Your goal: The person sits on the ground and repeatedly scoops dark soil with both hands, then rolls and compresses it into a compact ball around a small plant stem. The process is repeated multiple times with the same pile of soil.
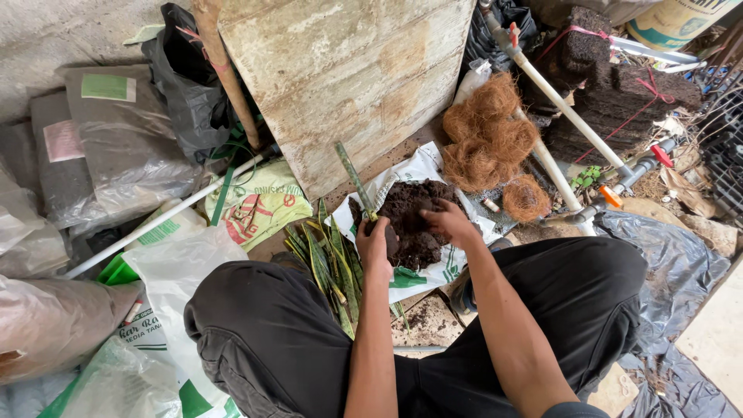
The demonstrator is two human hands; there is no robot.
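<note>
The ground is a cluttered outdoor corner: bare dirt strewn with grey and clear plastic sacks (116,147) at the left, black plastic sheeting (673,271) at the right, white pipes (565,108) and balls of brown coconut fibre (487,139) beyond, and a weathered concrete slab (348,77) leaning upright in the middle. The person squats over a white printed bag (426,271) spread flat, with a heap of dark soil (414,217) on it.

The left hand (375,244) is closed around the base of a long, narrow snake plant leaf cutting (354,179), holding it tilted upward at the soil's near edge. The right hand (449,223) rests on the soil heap, fingers curled loosely into it. A bundle of similar striped green cuttings (329,267) lies on the ground just left of the bag, beside the left knee.
</note>
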